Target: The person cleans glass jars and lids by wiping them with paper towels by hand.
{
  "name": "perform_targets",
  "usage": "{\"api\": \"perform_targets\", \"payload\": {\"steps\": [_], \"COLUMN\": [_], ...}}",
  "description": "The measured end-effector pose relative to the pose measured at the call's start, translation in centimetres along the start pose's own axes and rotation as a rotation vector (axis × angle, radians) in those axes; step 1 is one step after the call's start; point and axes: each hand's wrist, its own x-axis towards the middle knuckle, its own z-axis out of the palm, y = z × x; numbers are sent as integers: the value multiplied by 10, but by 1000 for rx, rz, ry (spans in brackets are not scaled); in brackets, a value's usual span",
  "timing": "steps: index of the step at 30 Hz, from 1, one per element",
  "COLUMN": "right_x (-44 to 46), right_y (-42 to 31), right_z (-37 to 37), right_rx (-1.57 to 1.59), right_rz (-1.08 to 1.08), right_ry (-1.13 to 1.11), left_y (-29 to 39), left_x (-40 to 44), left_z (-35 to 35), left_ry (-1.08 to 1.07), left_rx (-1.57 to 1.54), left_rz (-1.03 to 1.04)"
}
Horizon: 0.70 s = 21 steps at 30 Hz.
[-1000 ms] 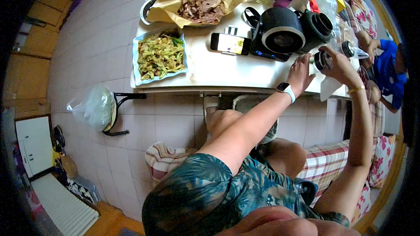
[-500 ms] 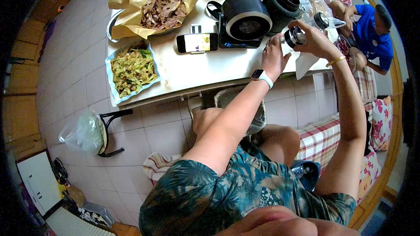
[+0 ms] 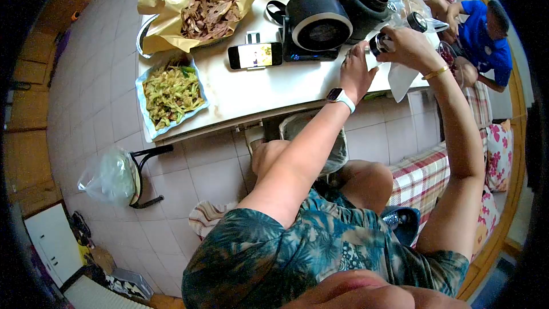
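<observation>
My right hand is closed around a small round black-and-silver piece that looks like a lid, held over the table's right part. Beside it, my left hand has its fingers stretched out and thumb apart, its fingertips close to the lid; whether they touch cannot be made out. Just beyond my hands stands a dark wide-mouthed flask, tilted and uncapped. Left of it, a black round-faced pot-like vessel with a side handle rests on a black digital scale with a lit display.
A phone on a stand, a tray of cooked vegetables and sliced meat on brown paper lie on the white table. Another round lid is at right. A person in blue sits beyond; a bin is below.
My right hand has shifted slightly left and turned, covering more of the lid. My left hand stays nearly in place. The whole view has moved a little.
</observation>
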Motion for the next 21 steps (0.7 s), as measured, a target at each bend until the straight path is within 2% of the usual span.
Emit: {"api": "perform_targets", "payload": {"steps": [2, 3, 5, 9, 11, 14, 15, 17, 21], "right_x": [-4, -5, -6, -10, -14, -17, -18, -20, -21], "right_y": [8, 7, 0, -8, -13, -3, -4, -15, -29], "right_z": [11, 11, 13, 19, 24, 64, 73, 87, 92], "right_rx": [38, 37, 12, 9, 85, 291, 382, 434, 491], "right_rz": [-128, -121, 19, 89, 164, 123, 169, 213, 325], "right_ry": [159, 159, 99, 186, 207, 429, 477, 636, 677], "left_y": [-2, -3, -5, -5, -11, -9, -15, -13, -18], "left_x": [1, 2, 0, 1, 0, 1, 4, 0, 0], "left_z": [3, 4, 7, 6, 7, 0, 3, 1, 2], "left_ry": [46, 41, 63, -49, 27, 32, -28, 27, 28], "left_rx": [1, -3, -6, -8, -34, -73, -113, -75, -95], "left_rz": [-2, 1, 27, -71, 55, 76, 54, 121, 159]}}
